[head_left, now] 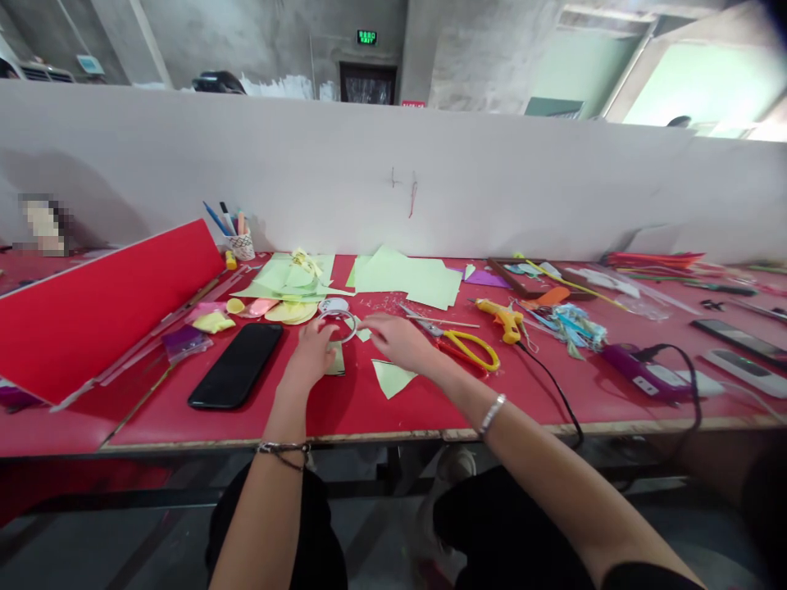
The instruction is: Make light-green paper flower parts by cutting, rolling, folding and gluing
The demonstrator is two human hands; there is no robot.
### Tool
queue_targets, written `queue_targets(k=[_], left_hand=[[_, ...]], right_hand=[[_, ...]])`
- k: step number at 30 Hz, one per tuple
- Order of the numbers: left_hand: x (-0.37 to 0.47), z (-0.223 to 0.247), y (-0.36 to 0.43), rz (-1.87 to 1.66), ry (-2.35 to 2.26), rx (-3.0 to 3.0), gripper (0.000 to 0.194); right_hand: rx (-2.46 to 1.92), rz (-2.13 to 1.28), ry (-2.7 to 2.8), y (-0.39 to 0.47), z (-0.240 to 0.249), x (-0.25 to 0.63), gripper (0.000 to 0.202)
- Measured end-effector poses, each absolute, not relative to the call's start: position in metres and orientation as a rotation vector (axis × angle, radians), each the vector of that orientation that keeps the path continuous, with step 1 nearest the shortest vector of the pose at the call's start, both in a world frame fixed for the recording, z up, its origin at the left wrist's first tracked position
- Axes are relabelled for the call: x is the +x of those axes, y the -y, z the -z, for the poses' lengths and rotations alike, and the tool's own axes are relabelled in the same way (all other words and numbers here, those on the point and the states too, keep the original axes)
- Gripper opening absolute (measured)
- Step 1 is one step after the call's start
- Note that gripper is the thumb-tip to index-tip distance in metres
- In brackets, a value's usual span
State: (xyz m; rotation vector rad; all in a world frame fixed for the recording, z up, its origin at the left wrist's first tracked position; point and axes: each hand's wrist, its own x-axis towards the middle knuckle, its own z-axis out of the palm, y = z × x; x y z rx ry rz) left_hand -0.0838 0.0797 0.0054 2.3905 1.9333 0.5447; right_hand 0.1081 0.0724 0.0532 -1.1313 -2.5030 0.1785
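The pale ring point(355, 325) was at the near middle of the bench point(344, 418), between the two hands. It appeared as an oval with its long axis running left to right, its opening tipped partly upward; being round, it had no end that pointed anywhere. The left hand point(312, 351) was gripping it at its left side, fingers curled. The right hand point(393, 338) had its fingertips close to the ring's right edge; whether that grip was closed on anything, I could not tell.

There was one ring, and three cut green pieces lay about the hands: a small piece point(364, 333) between them, a strip point(336, 360) beside the left hand and a triangle point(392, 378) below the right, one corner toward the near edge. One pair of yellow-handled scissors point(473, 348) lay beyond the right wrist, blades aimed away and leftward. One glue gun point(505, 318) had its nozzle to the left; one black phone point(237, 366) lay slantwise, left of the left hand.

The left forearm rose steeply, leaning slightly right, while the right one slanted in from the lower right, palm down and wrist low.
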Motion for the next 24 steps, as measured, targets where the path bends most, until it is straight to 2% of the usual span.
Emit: queue_targets(k=[3, 8, 14, 17, 20, 24], left_hand=[[-0.088, -0.003, -0.08, -0.559, -2.021, 2.316, 0.046], [-0.091, -0.003, -0.078, -0.526, -2.004, 2.257, 0.049], [-0.088, -0.008, -0.073, -0.559, -1.974, 2.236, 0.055], [-0.082, -0.02, -0.067, -0.708, -1.974, 2.287, 0.055], [-0.076, -0.039, -0.057, -1.118, -1.838, 2.42, 0.051], [-0.071, -0.065, -0.042, -1.154, -1.547, 2.448, 0.03]], right_hand=[[-1.14, -0.145, 2.554, -0.095, -0.038, 0.079, 0.037], [-1.169, -0.137, 2.637, -0.118, -0.023, 0.064, 0.019], [-1.122, -0.159, 2.571, -0.125, -0.03, 0.079, 0.012], [-1.086, -0.174, 2.467, -0.118, -0.043, 0.087, 0.012], [-0.999, -0.204, 2.389, -0.099, -0.065, 0.096, 0.012], [-0.778, -0.308, 2.254, -0.068, -0.093, 0.114, 0.008]])
